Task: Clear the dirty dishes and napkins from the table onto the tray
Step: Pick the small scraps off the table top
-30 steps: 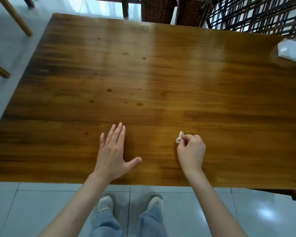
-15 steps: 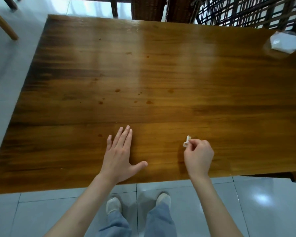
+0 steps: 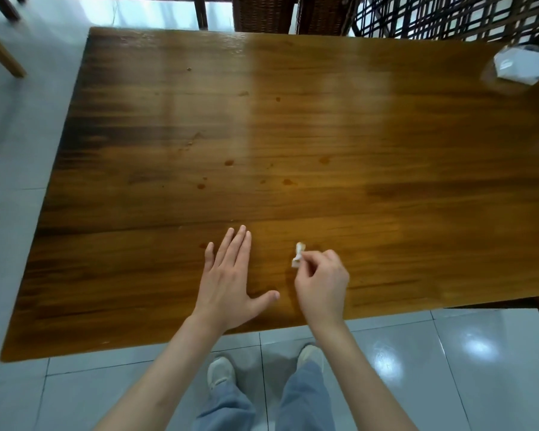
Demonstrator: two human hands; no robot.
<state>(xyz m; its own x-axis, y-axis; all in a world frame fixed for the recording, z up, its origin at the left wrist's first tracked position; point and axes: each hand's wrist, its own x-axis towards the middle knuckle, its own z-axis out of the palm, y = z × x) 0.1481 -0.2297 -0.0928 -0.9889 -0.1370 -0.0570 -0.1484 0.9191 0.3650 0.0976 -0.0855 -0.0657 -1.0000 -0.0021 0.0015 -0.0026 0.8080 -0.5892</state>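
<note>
Wood, glossy and brown, fills most of the view: the surface (image 3: 386,150) carries very little now. Nearest the person, the left hand (image 3: 231,281) lies flat on it, fingers straight and thumb spread wide, holding nothing. Just beside it, the right hand (image 3: 322,284) has its fingers curled, and thumb and forefinger pinch a small white scrap of napkin (image 3: 297,259) just above the wood near the front edge. Farther out, the middle of the surface shows only a scatter of small dark spots (image 3: 229,162), which look like drips or crumbs. At the far right corner sits a crumpled white napkin (image 3: 521,66) resting in what seems to be a clear glass or dish, too blurred to tell which.

No tray appears anywhere in view, and no plates or bowls are left here, so the clearing seems nearly finished. What remains, by my reading, is to carry the pinched scrap to the tray and fetch the napkin from the far corner.
</note>
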